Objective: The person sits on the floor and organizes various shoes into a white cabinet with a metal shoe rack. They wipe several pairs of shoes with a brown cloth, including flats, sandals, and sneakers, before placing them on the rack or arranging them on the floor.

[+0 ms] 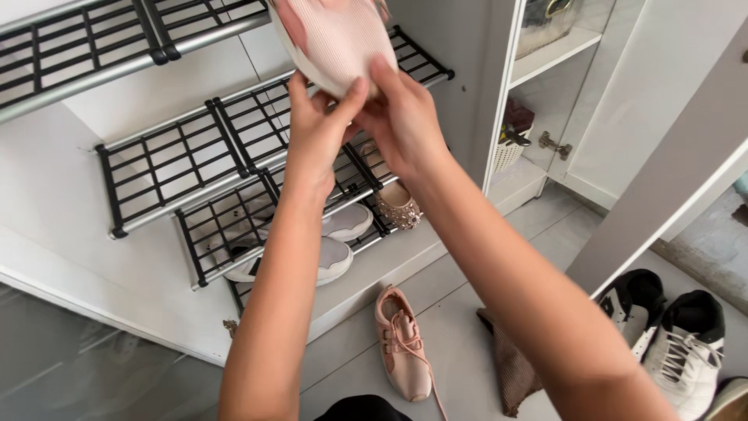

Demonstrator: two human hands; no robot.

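Shoe: a pink ribbed-knit shoe with white sole (335,39) is held up, sole toward the camera.
Grips: left hand (315,129) and right hand (405,117) are both pinched on its edge.
Count: one matching pink lace-up shoe (403,343) is seen on the floor.

packages: none | labels: none | signs: none | screens: none

Ribbed knit shoe (335,39), metal rack (195,148)

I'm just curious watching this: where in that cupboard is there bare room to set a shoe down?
The middle wire rack, below both hands holding the pink-and-white shoe, is bare. So is the top rack. The lowest rack is crowded with grey slip-ons and a glittery flat. Floor tiles left of the pink sneaker are open.
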